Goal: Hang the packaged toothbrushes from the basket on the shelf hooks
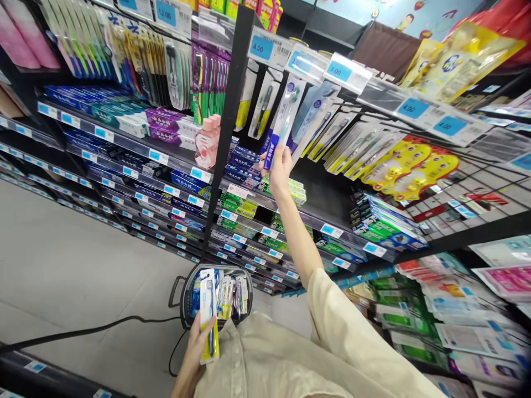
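**A Pack in Each Hand**

Held up beside the hanging packs (365, 146): a purple pack (286, 113), long and narrow, mostly clear and pale, with white characters on a purple-blue lower end and a round badge near the top. Tilts in view, top toward the right. Rises from the right hand (280, 174) – pinched in the fingers near its bottom end.

Lower down, a yellow pack (208, 296): white above, yellow below, dark blue brush inside. Stands nearly upright in the left hand (196, 345), gripped with the thumb across its front – top end overlapping the basket (183, 304) in view.
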Tool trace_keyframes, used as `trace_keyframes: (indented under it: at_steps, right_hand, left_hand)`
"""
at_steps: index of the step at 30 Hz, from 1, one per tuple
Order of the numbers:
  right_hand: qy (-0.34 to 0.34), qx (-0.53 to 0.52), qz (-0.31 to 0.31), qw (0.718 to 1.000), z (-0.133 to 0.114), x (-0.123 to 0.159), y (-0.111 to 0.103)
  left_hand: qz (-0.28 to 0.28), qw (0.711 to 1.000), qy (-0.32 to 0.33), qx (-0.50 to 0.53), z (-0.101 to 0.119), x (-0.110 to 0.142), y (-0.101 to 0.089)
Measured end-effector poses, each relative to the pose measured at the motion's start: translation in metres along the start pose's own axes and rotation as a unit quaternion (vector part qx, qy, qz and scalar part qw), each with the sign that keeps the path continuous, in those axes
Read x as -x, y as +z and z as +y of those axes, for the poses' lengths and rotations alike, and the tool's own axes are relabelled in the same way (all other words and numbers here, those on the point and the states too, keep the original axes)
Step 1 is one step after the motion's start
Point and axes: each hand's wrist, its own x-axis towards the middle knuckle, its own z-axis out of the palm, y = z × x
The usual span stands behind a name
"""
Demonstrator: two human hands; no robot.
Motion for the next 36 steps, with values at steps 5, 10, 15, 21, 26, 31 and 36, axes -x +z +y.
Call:
trace_keyframes:
  at_steps: [5,10,15,21,26,31,36]
  right_hand:
    - [0.009,-0.026,0.024,0.999,0.007,0.0,0.01]
    - [0.018,-0.036,0.043,0.998,0.012,-0.008,0.016]
    - [0.033,-0.039,0.047,0.998,0.022,-0.018,0.018]
    - [0.112,-0.029,0.026,0.993,0.033,-0.016,0.01]
    - [0.167,-0.098,-0.001,0.981,0.023,0.006,-0.002]
    - [0.225,-0.116,-0.025,0.967,0.007,0.07,-0.015]
    - [0.334,-0.056,-0.146,0.93,0.025,0.182,-0.028]
  left_hand:
    - [0.005,1.0,-0.004,0.009,0.007,0.002,-0.004]
    - [0.007,1.0,-0.003,0.014,0.01,0.003,-0.011]
    - [0.012,1.0,0.007,0.009,0.004,0.002,-0.017]
    - [-0.002,1.0,0.016,0.014,0.002,0.001,-0.016]
    - [-0.033,0.999,0.033,0.0,0.009,0.005,-0.014]
    - [-0.03,0.998,0.043,0.021,0.025,0.019,-0.012]
    - [0.001,0.992,0.124,0.028,0.041,0.034,-0.007]
